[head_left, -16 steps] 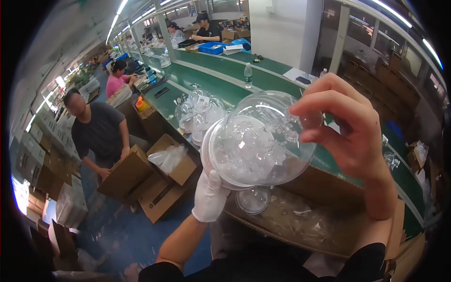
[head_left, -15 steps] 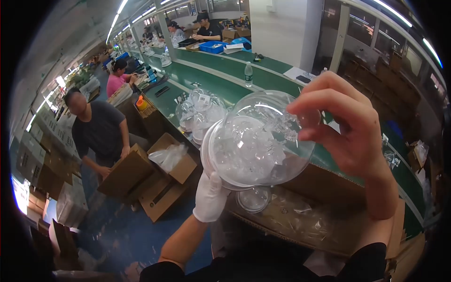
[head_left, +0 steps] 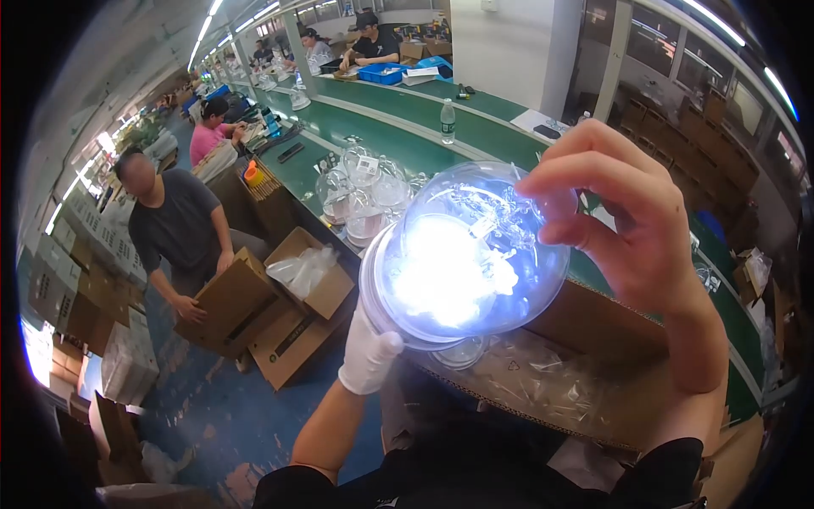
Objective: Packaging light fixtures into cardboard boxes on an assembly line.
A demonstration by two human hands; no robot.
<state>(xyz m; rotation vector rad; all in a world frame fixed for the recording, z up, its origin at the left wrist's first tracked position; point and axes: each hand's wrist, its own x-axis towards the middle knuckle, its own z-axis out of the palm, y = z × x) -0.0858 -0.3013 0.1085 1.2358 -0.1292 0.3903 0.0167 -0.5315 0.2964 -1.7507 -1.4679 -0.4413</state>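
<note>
A clear, dome-shaped plastic lamp (head_left: 530, 293) is held up tilted in front of me, glowing bright white inside. My left hand (head_left: 370, 358), in a white glove, grips its ringed base from the lower left; most of those fingers are hidden behind it. Bare, my right hand (head_left: 627, 212) pinches the small clear knob (head_left: 560, 206) at the dome's top between thumb and fingers. Glare hides much of what is inside, though clear crystal-like bits show near the knob. Beyond the lamp, several similar clear domes (head_left: 370, 191) stand clustered on the green work line.
Below the lamp, an open cardboard box (head_left: 543, 382) holds clear plastic wrapping and another clear round piece. On the left, a co-worker (head_left: 178, 220) handles a carton (head_left: 229, 305). A water bottle (head_left: 448, 120) stands on the green belt (head_left: 339, 127); other people sit farther along it.
The lamp has gone from unlit to glowing brightly. Both my hands keep their hold on it, with the left wrist slightly lower. The co-worker's hand has shifted on the carton.
</note>
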